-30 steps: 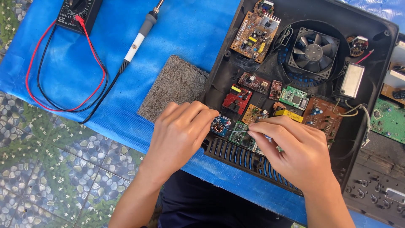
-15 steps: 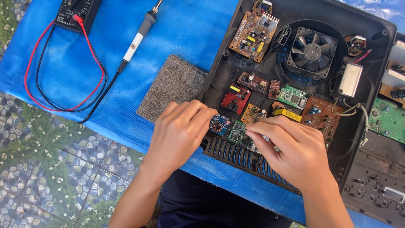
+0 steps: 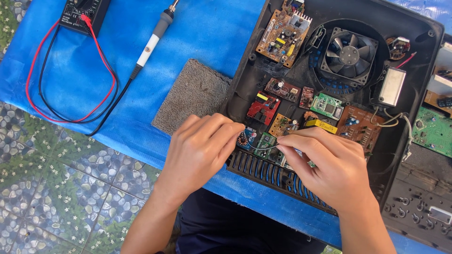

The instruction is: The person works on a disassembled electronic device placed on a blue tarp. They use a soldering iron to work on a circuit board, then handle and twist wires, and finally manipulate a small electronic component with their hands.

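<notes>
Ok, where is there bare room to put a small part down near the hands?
Bare blue cloth lies between the soldering iron and the open black casing, above the grey pad. Another patch sits inside the red and black multimeter leads. The casing is crowded with circuit boards around the left hand and right hand.

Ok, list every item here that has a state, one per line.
left hand: pinching one end of the thin wire
right hand: pinching the wire's other end
black casing: open, boards exposed
fan: blades sharp, seemingly still
soldering iron: lying on the blue cloth, unheld
multimeter: leads coiled beside it
</notes>
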